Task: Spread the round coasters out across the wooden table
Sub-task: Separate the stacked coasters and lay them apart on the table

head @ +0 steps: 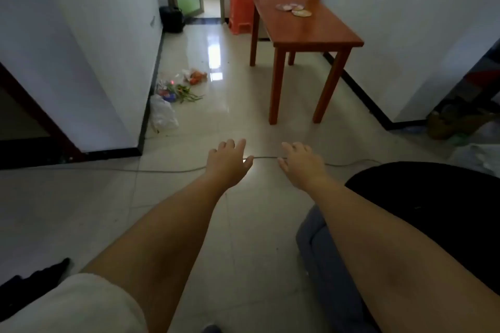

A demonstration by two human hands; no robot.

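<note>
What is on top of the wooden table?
A small cluster of round coasters lies toward the far end of the wooden table, some overlapping. Overlap and distance hide their exact number.

Round coasters (293, 9) on the wooden table (311, 30): too small and far to count; overlapping, patterns unreadable. Table's far edge: blurred against the wall. Both forearms: cut off by the lower frame edge. Left hand (228, 163), right hand (301, 165): palms face down, hidden. Floor litter (178, 89): items indistinct.
</note>
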